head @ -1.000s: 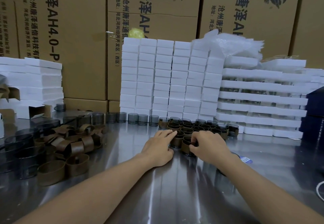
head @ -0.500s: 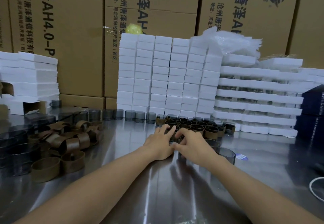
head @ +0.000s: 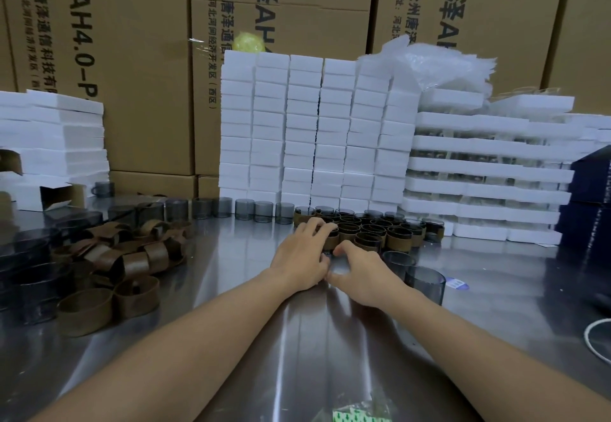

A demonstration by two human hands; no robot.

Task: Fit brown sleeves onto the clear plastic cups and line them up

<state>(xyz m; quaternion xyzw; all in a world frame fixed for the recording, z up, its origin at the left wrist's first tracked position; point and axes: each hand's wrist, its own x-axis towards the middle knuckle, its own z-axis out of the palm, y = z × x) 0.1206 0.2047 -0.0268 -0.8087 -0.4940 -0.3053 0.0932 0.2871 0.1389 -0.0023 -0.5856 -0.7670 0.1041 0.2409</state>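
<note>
— Left hand point(head: 302, 253), how is it?
— Relaxed, fingers point(head: 317, 228) touching the sleeved cups point(head: 370, 231) just ahead of it. Right hand point(head: 360, 272) curls close beside; if it grasps something, one cannot tell.

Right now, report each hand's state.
Left hand: open, fingers resting on brown-sleeved clear plastic cups.
Right hand: fingers curled; a grip cannot be told.

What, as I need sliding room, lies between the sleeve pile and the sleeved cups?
Only bare table, per the head view; the sleeve pile ends left of it and the sleeved cups start right.
</note>
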